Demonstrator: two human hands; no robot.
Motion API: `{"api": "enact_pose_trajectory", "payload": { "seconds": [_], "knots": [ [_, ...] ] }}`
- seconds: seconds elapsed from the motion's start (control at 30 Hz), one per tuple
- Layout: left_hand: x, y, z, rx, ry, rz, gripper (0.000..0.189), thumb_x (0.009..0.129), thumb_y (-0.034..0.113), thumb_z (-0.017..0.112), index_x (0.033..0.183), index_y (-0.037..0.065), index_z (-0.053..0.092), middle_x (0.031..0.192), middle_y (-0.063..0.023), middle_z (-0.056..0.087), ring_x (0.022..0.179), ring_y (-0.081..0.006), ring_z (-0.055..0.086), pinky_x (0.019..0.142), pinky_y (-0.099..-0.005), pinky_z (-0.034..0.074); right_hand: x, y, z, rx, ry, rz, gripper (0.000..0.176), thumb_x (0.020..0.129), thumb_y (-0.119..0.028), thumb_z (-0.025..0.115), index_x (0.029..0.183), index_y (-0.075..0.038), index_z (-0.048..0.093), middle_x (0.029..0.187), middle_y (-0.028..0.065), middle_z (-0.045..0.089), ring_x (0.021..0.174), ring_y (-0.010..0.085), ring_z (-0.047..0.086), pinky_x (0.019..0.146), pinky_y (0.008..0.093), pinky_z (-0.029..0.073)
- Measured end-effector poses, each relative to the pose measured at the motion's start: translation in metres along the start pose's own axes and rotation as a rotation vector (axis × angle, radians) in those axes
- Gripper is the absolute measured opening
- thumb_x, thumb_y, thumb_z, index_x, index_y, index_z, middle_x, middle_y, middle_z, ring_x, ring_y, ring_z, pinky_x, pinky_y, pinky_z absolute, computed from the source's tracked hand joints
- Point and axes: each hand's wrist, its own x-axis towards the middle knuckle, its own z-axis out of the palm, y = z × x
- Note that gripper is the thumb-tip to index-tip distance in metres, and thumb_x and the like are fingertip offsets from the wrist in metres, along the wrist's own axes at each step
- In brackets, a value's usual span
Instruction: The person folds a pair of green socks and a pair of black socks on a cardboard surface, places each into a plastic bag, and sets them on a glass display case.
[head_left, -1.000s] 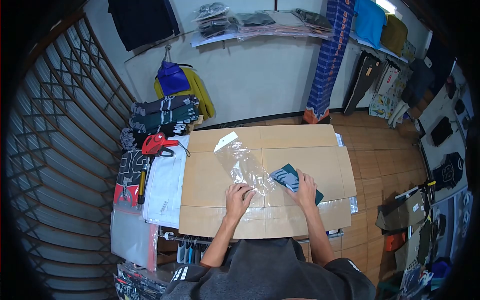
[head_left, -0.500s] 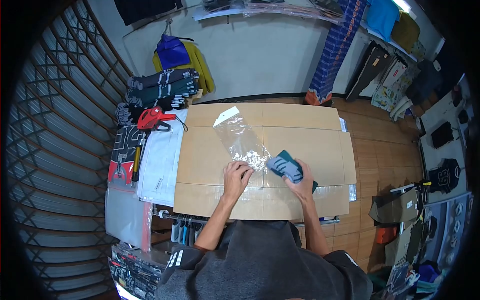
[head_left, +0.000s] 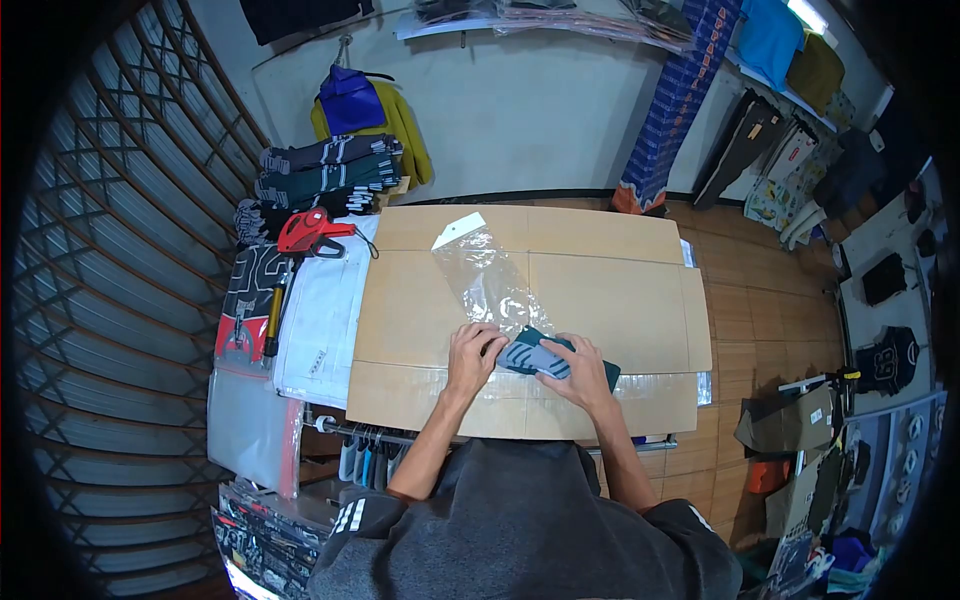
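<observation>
A clear plastic bag (head_left: pixel 487 277) with a white header lies on the cardboard (head_left: pixel 610 240), its near end toward me. My left hand (head_left: pixel 474 358) pinches the bag's near edge, fingers curled and thumb close to them. In my right hand (head_left: pixel 577 375) is a folded pair of green and grey striped socks (head_left: pixel 534 354), gripped from above. The front end of the socks is right beside my left fingertips and overlaps the bag's near end. Part of the socks is hidden under my right hand.
Left of the cardboard, a red price-label gun (head_left: pixel 310 233) rests by white plastic packs (head_left: pixel 325 330) and a yellow-and-black tool (head_left: pixel 272 320). Stacked striped socks (head_left: pixel 325 185) stand at the back left. Below the front edge runs a rail with hangers (head_left: pixel 375 440).
My right hand has brought the folded socks left and toward me, up to the bag's near end. The left hand stays at the bag's edge.
</observation>
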Motion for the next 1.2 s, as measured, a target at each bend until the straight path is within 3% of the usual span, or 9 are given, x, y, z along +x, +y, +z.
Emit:
{"api": "enact_pose_trajectory", "payload": {
  "seconds": [0.43, 0.63, 0.77, 0.87, 0.97, 1.07, 1.17, 1.2],
  "knots": [
    [-0.001, 0.002, -0.001, -0.121, 0.068, -0.045, 0.011, 0.091, 0.012, 0.082, 0.099, 0.004, 0.082, 0.105, -0.0102, 0.077, 0.105, -0.0314, 0.069, 0.095, -0.0437, 0.05, 0.002, -0.014, 0.022, -0.126, 0.171, 0.143, 0.066, 0.077, -0.036, 0.091, 0.138, -0.02, 0.073, 0.144, 0.0208, 0.062, 0.133, 0.0392, 0.058, 0.109, 0.0527, 0.045],
    [0.0, 0.007, -0.002, -0.143, 0.087, -0.01, 0.012, 0.089, 0.007, 0.083, 0.1, 0.002, 0.081, 0.103, -0.0126, 0.076, 0.102, -0.0324, 0.069, 0.091, -0.0429, 0.054, 0.006, -0.034, 0.053, -0.193, 0.227, 0.228, 0.068, 0.08, -0.032, 0.087, 0.144, -0.016, 0.068, 0.153, 0.0208, 0.052, 0.14, 0.0413, 0.047, 0.111, 0.0584, 0.037],
    [0.0, 0.01, -0.004, -0.163, 0.103, -0.01, 0.012, 0.089, 0.004, 0.083, 0.1, 0.0, 0.081, 0.101, -0.0142, 0.076, 0.1, -0.0333, 0.07, 0.09, -0.043, 0.056, 0.014, -0.047, 0.061, -0.188, 0.244, 0.168, 0.086, 0.081, -0.029, 0.086, 0.157, -0.008, 0.05, 0.16, 0.0287, 0.04, 0.146, 0.0467, 0.039, 0.114, 0.0629, 0.033],
    [-0.004, 0.003, -0.001, -0.168, 0.104, -0.027, 0.016, 0.088, 0.004, 0.084, 0.104, 0.0, 0.08, 0.11, -0.0161, 0.074, 0.103, -0.034, 0.069, 0.09, -0.0413, 0.057, 0.016, -0.051, 0.054, -0.063, 0.277, 0.126, 0.096, 0.081, -0.027, 0.086, 0.162, -0.005, 0.04, 0.163, 0.0315, 0.034, 0.149, 0.0494, 0.035, 0.117, 0.0642, 0.03],
    [-0.008, 0.012, -0.004, -0.161, 0.105, -0.094, 0.039, 0.085, 0.012, 0.088, 0.121, 0.002, 0.075, 0.129, -0.0196, 0.068, 0.117, -0.037, 0.064, 0.101, -0.0457, 0.053, 0.006, -0.048, 0.047, -0.013, 0.337, 0.069, 0.093, 0.079, -0.025, 0.088, 0.157, -0.004, 0.042, 0.16, 0.0305, 0.038, 0.149, 0.0495, 0.036, 0.119, 0.0623, 0.031],
    [-0.012, 0.027, -0.012, 0.112, 0.107, -0.127, 0.071, 0.081, 0.021, 0.09, 0.143, 0.003, 0.061, 0.145, -0.0228, 0.058, 0.135, -0.0421, 0.053, 0.115, -0.0537, 0.041, -0.017, -0.039, 0.042, 0.048, 0.389, 0.088, 0.079, 0.08, -0.023, 0.088, 0.147, -0.005, 0.052, 0.151, 0.0277, 0.047, 0.143, 0.0469, 0.043, 0.116, 0.0584, 0.035],
    [-0.024, 0.01, 0.003, 0.188, 0.132, -0.187, 0.087, 0.08, 0.025, 0.089, 0.153, 0.001, 0.047, 0.15, -0.0245, 0.053, 0.146, -0.0461, 0.043, 0.122, -0.0592, 0.029, -0.042, -0.037, 0.038, -0.003, 0.362, 0.154, 0.064, 0.078, -0.019, 0.091, 0.133, -0.005, 0.061, 0.135, 0.0272, 0.056, 0.129, 0.0457, 0.054, 0.111, 0.0575, 0.04],
    [-0.022, 0.01, 0.003, 0.19, 0.114, -0.191, 0.088, 0.081, 0.025, 0.089, 0.153, 0.0, 0.047, 0.151, -0.0247, 0.053, 0.147, -0.0466, 0.042, 0.123, -0.0591, 0.028, -0.048, -0.038, 0.035, -0.069, 0.386, 0.146, 0.057, 0.08, -0.018, 0.09, 0.131, -0.007, 0.067, 0.127, 0.0232, 0.06, 0.122, 0.0417, 0.056, 0.106, 0.0547, 0.042]
  ]
}}
